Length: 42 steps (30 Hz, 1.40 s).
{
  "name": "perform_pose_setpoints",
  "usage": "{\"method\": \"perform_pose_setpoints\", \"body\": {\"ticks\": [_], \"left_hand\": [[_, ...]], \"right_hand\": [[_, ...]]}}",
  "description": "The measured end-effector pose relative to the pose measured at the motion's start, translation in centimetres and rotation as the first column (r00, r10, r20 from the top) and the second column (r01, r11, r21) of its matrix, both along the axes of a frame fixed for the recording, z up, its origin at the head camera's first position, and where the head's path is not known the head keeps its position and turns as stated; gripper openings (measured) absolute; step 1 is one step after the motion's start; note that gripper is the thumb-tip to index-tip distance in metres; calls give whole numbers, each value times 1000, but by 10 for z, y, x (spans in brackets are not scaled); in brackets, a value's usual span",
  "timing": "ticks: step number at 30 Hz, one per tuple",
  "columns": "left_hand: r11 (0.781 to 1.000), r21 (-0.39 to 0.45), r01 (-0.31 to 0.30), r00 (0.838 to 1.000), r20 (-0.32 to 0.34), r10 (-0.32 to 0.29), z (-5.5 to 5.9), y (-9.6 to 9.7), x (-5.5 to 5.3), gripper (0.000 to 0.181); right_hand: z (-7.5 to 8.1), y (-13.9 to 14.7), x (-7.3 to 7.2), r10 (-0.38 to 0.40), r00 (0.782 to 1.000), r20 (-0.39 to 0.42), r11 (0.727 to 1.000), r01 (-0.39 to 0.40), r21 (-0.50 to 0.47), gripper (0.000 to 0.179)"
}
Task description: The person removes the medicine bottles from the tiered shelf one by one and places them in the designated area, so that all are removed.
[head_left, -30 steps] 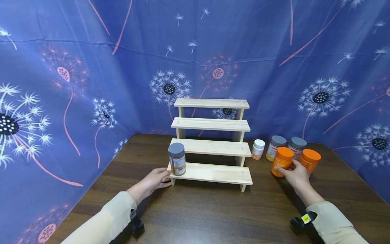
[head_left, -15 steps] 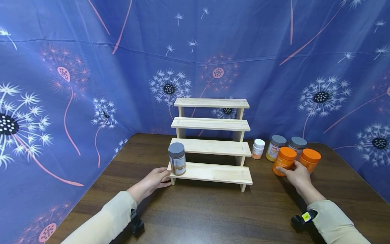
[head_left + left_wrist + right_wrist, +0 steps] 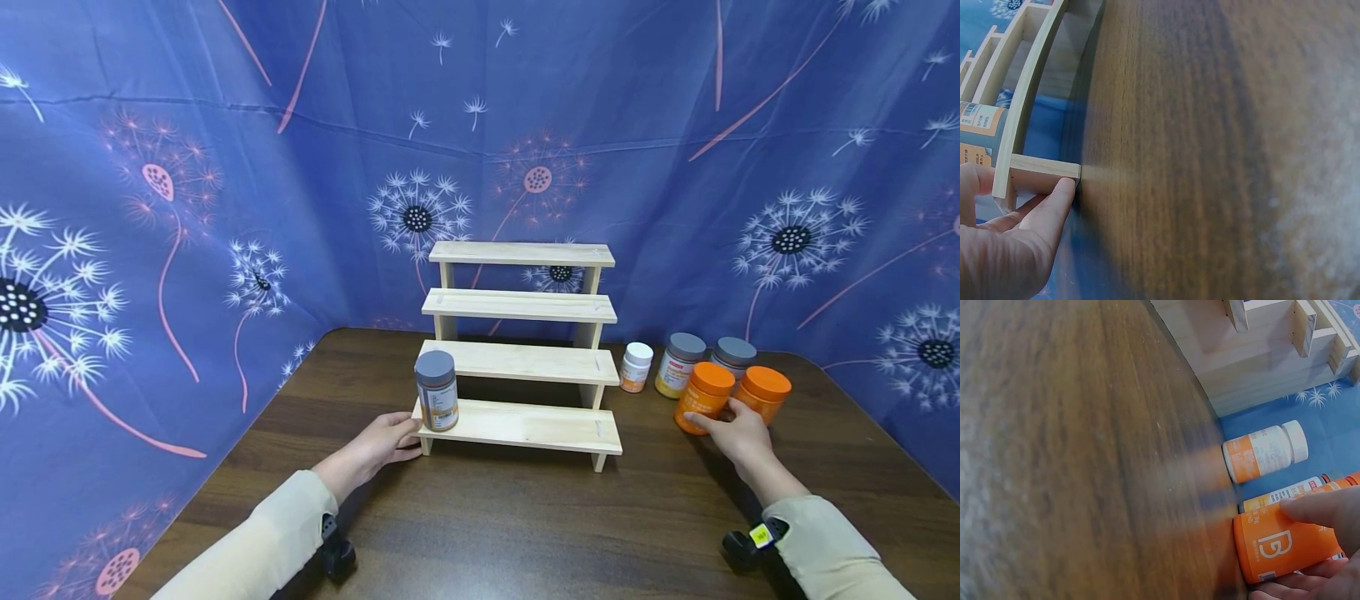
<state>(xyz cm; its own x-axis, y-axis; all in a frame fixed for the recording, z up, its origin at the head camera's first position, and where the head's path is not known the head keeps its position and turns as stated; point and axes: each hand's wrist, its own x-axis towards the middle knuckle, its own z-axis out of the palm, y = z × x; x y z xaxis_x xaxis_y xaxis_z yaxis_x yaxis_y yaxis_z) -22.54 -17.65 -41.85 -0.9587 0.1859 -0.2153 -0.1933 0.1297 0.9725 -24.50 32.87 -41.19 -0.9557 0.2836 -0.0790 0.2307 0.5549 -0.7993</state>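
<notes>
A four-step wooden display stand [image 3: 525,425] stands on the table. On the left end of its lowest step is a grey-lidded supplement jar [image 3: 437,392]. My left hand [image 3: 377,443] grips that end of the stand; in the left wrist view, fingertips [image 3: 1066,185] press the short leg and the thumb is by the board's edge. To the right, my right hand [image 3: 741,433] holds an orange supplement bottle [image 3: 702,398], upright on the table, between thumb and fingers. In the right wrist view the thumb [image 3: 1316,509] lies across the orange bottle's side; the fingers are partly hidden beneath it.
Close behind the held bottle are two grey-lidded jars, one at the left [image 3: 678,364] and one at the right [image 3: 733,353]. A second orange bottle [image 3: 765,392] touches this group at right. A small white-capped bottle [image 3: 635,367] stands nearer the stand. Patterned blue cloth [image 3: 480,125] hangs behind.
My right hand has shifted slightly right with the orange bottle, bringing it closer to the other orange bottle. The left hand and the stand have not moved.
</notes>
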Motion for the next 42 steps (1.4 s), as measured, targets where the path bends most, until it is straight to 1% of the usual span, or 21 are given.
{"method": "perform_pose_setpoints", "body": {"ticks": [3, 5, 7, 12, 18, 22, 26, 34, 39, 42], "left_hand": [[1000, -1, 8, 1000, -1, -8, 0, 0, 0, 46], [1000, 1, 12, 1000, 2, -12, 1, 0, 1, 47], [1000, 2, 6, 1000, 7, -6, 1, 1, 1, 47], [1000, 2, -8, 1000, 5, 8, 1, 1, 0, 45], [1000, 3, -6, 1000, 1, 6, 0, 0, 0, 45], [1000, -4, -8, 1000, 4, 8, 0, 0, 0, 45], [1000, -11, -6, 1000, 5, 6, 1, -1, 1, 46], [1000, -19, -3, 1000, -3, 3, 1, 0, 1, 46], [1000, -27, -14, 1000, -4, 13, 1, 2, 2, 45], [1000, -23, -19, 1000, -3, 19, 2, 2, 2, 45]], "right_hand": [[0, 1, 2, 4, 1000, 5, 1000, -4, -22, 84], [-1, 1, 3, 9, 1000, 8, 999, -9, -33, 83], [-2, 2, 4, 12, 1000, 8, 999, -12, -41, 83], [-1, 3, 7, 22, 1000, -1, 999, -22, -38, 83], [1, 5, 11, 46, 999, 11, 999, -46, -24, 84], [2, 5, 14, 33, 999, 5, 999, -33, -25, 83], [5, 3, 18, 15, 1000, -25, 999, -15, -33, 82], [16, 3, 25, 22, 998, -55, 999, -24, -36, 83], [19, 4, 28, 17, 996, -85, 999, -19, -26, 80], [21, 4, 30, 15, 995, -102, 1000, -15, 3, 78]]}}
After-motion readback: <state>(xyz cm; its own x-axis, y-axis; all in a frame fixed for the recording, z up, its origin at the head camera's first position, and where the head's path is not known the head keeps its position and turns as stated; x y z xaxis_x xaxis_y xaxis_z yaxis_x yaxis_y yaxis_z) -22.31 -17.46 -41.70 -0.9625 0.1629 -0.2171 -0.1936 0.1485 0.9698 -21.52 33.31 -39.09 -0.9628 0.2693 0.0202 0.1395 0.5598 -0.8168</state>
